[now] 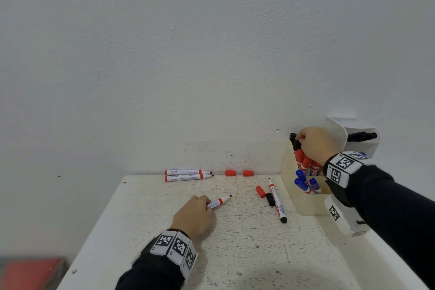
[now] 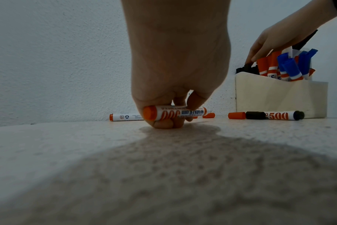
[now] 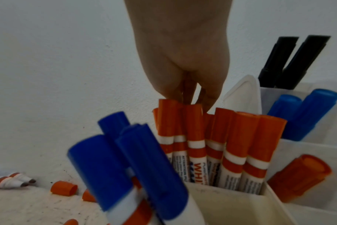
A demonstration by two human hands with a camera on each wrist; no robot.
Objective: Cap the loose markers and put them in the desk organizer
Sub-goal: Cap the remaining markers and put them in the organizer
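Note:
My left hand (image 1: 207, 205) rests on the white table and grips an uncapped red marker (image 1: 220, 201) by its barrel, tip pointing to the far right. In the left wrist view the marker (image 2: 183, 113) lies in the curled fingers just above the tabletop. My right hand (image 1: 300, 138) reaches into the far compartment of the cream desk organizer (image 1: 306, 205) and pinches the top of a black marker (image 1: 293, 139). Two uncapped red markers (image 1: 186, 174) lie at the wall, with two red caps (image 1: 239, 173) beside them. A red cap (image 1: 260, 191), a black cap (image 1: 270, 199) and an uncapped black marker (image 1: 277, 202) lie near the organizer.
The organizer holds capped red markers (image 3: 237, 144) and blue markers (image 3: 137, 159). A second white holder (image 1: 367, 146) behind it carries black and blue markers. The wall closes the table's far edge. A red object (image 1: 28, 273) lies below the table's left edge.

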